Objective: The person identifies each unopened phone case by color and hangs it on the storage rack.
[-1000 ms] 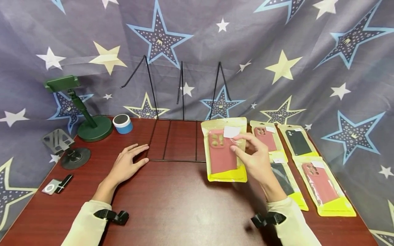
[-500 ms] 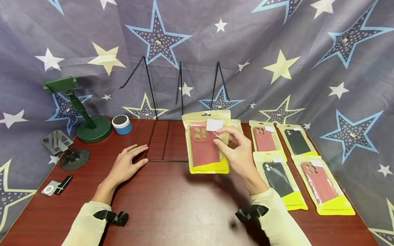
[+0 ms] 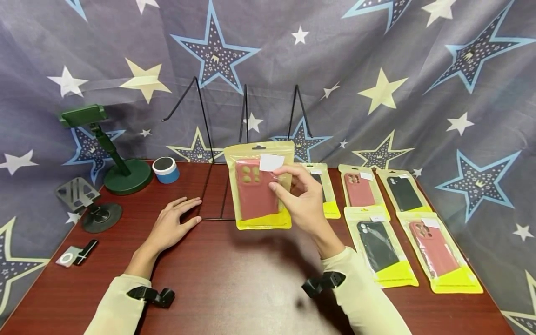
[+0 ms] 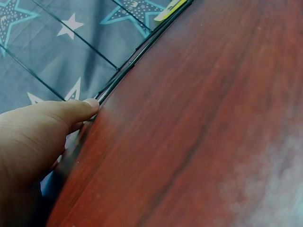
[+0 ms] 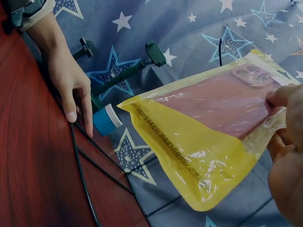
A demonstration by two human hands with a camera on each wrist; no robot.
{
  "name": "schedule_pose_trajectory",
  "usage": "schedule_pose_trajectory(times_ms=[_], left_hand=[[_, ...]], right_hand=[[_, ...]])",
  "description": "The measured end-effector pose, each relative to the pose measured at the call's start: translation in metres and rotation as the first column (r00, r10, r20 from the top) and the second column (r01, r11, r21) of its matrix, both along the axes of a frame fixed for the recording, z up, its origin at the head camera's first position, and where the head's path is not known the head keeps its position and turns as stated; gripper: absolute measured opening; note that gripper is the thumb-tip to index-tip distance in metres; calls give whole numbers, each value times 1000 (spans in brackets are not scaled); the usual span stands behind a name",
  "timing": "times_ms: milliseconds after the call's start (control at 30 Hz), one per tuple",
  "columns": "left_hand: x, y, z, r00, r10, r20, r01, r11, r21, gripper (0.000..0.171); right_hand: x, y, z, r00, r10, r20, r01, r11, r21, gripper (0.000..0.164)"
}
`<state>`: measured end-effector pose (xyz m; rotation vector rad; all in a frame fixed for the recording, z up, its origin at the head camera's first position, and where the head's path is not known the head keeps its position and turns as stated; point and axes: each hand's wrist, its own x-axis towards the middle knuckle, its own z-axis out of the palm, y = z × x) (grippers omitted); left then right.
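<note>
My right hand (image 3: 303,200) pinches the right edge of a yellow-bottomed pouch (image 3: 264,221) between thumb and fingers. Inside shows a dark pink phone case (image 3: 257,197), with a white label (image 3: 271,163) near the top. The pouch is held upright above the table, in front of a black wire rack (image 3: 211,218), and covers part of its base. At the rack's left front corner my left hand (image 3: 169,225) rests on the table, fingers relaxed, thumb touching the wire (image 4: 111,85). Three prongs with hooked arms (image 3: 298,104) rise from the rack behind the pouch.
Several bagged phone cases lie at the right, such as a black one (image 3: 378,246) and a pink one (image 3: 435,251). At the left stand a green phone stand (image 3: 127,177), a blue-and-white round object (image 3: 167,172) and a clear-topped stand (image 3: 100,216). A starry curtain (image 3: 326,51) hangs behind.
My right hand has carried the pouch leftward and slightly up, toward the middle of the rack. Another bagged case behind it has come into view. The left hand has stayed in place.
</note>
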<state>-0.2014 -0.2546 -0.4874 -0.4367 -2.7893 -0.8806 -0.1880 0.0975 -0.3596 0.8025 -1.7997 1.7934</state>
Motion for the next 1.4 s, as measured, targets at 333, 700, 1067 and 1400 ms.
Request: schedule_pose_trajectory(times_ms=[333,700,1067,1400], left_hand=[[0,1,1,1000,11,18,-11,1000,-4,52],[-3,5,-1,1000,1,16,-1,1000,-3,52],[3,3,-2,1000,10,12,-10,1000,2,53],[1,5,-2,1000,4,-6,-4,1000,7,53]], right_hand=[[-4,-22,9,998,69,0,-69,998,-7,30],[-20,-30,6,1000,25,12,-25,1000,4,27],[-53,-39,3,997,-54,60,53,998,21,24],[-93,-47,7,984,-133,120,136,991,-17,23]])
